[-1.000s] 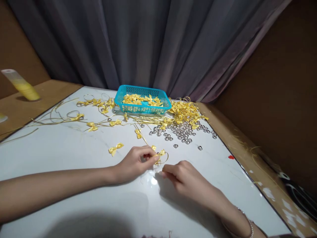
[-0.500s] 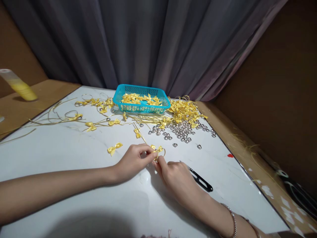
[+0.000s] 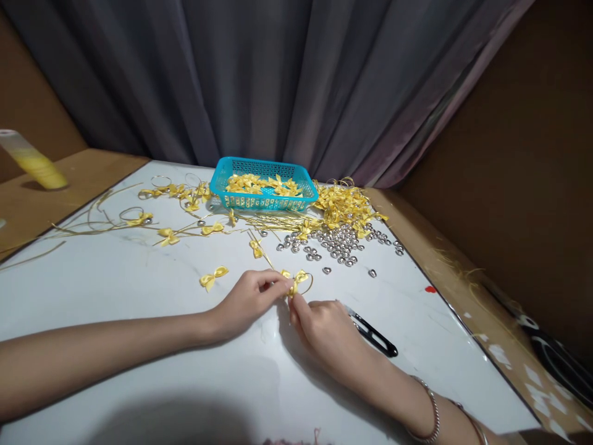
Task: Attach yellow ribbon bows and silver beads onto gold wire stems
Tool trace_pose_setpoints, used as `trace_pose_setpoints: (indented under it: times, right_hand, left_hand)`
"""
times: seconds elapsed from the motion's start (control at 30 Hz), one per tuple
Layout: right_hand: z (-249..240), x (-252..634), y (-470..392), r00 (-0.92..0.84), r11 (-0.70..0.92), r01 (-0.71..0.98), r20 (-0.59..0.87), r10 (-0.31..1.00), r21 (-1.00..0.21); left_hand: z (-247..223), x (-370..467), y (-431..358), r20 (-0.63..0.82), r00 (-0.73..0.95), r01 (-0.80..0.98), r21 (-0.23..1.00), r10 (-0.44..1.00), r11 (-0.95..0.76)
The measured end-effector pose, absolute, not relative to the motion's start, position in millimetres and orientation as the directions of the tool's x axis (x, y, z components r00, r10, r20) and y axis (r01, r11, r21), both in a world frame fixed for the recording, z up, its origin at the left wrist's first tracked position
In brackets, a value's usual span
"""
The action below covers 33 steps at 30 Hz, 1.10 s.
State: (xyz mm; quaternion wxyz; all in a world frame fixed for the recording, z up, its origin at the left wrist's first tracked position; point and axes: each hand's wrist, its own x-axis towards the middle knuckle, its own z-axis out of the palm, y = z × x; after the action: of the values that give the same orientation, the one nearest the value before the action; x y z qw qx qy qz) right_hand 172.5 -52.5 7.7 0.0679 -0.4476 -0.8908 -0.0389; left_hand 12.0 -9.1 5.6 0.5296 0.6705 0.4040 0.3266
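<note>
A yellow ribbon bow (image 3: 299, 281) is pinched between my two hands over the middle of the white tabletop. My left hand (image 3: 257, 298) grips it from the left, thumb and fingertips together. My right hand (image 3: 327, 330) is closed at its lower edge, fingertips pressed together. A gold cord (image 3: 311, 283) curves in a small loop to the right of the bow, and straight ends stick out behind my left fingers. Just beyond lies another bow (image 3: 256, 248), and a loose bow (image 3: 214, 278) lies to the left of my left hand.
A turquoise basket (image 3: 265, 203) with yellow bows stands at the back. Right of it are a heap of bows (image 3: 345, 207) and many silver heart-like beads (image 3: 343, 244). A black-handled craft knife (image 3: 377, 337) lies beside my right hand. A yellow thread cone (image 3: 39, 167) leans far left.
The cord loop stands out slightly wider to the right, and more of the bow shows between my fingers. Both hands stay nearly in place.
</note>
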Motion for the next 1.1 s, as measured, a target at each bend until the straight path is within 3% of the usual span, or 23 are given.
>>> trace_pose_setpoints:
  times: [0.43, 0.67, 0.83, 1.0, 1.1]
  right_hand:
    - [10.2, 172.8, -51.7, -0.543, 0.56, 0.82, 0.149, 0.827, -0.121]
    - [8.5, 170.7, -52.8, -0.533, 0.562, 0.817, 0.2, 0.822, -0.131]
    - [9.0, 169.0, -52.3, -0.503, 0.534, 0.831, 0.202, 0.84, -0.153]
    - [7.0, 170.2, -50.9, -0.473, 0.494, 0.862, 0.169, 0.865, -0.114]
    - [5.8, 172.9, -49.5, -0.483, 0.512, 0.856, 0.242, 0.842, -0.073]
  left_hand:
    - [6.4, 11.4, -9.4, 0.025, 0.489, 0.141, 0.984, 0.872, -0.107]
    - [6.3, 14.8, -7.0, 0.003, 0.443, 0.158, 0.984, 0.897, -0.081]
    - [2.9, 14.9, -7.2, 0.069, 0.443, 0.173, 0.972, 0.894, -0.161]
    - [1.1, 13.6, -6.7, 0.159, 0.437, 0.21, 0.939, 0.885, -0.272]
    - [-0.9, 13.0, -4.8, 0.173, 0.434, 0.218, 0.932, 0.884, -0.289]
